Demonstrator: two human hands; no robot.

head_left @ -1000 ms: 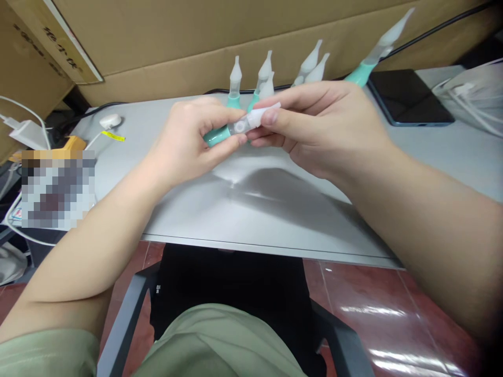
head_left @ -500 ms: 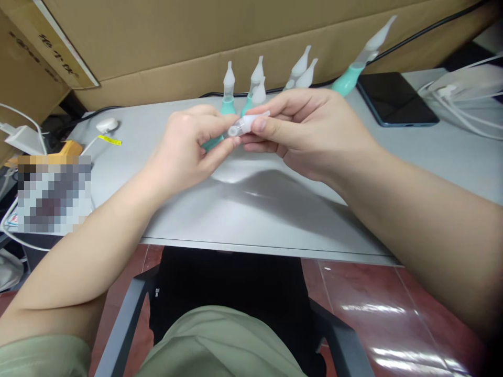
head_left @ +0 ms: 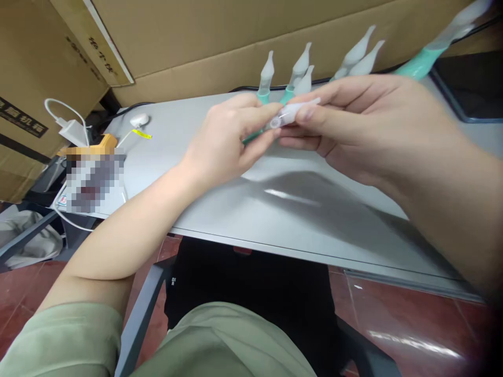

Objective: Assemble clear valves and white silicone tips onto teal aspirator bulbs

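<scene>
Between my hands is a nasal aspirator (head_left: 288, 113) with a white tip and a clear tube, tilted with the tip towards the upper right. My left hand (head_left: 226, 139) is closed round its lower part, where a little teal shows below the fingers. The thumb and fingers of my right hand (head_left: 365, 123) pinch the white tip. Behind my hands, several more aspirators with teal bulbs stand on the desk, among them one on the left (head_left: 266, 78) and a large-looking tilted one (head_left: 436, 50) at the right. My right hand hides the lower parts of some.
The grey desk (head_left: 188, 209) meets a cardboard wall (head_left: 204, 42) at the back. A dark tablet or phone (head_left: 471, 86) lies at the right. A white charger (head_left: 74, 132), a yellow item (head_left: 108, 142) and a small white device (head_left: 140, 120) with a cable are at the left.
The camera view has turned left, so the desk and its things appear further right. Both hands keep the same grip on the aspirator, with little visible change between them.
</scene>
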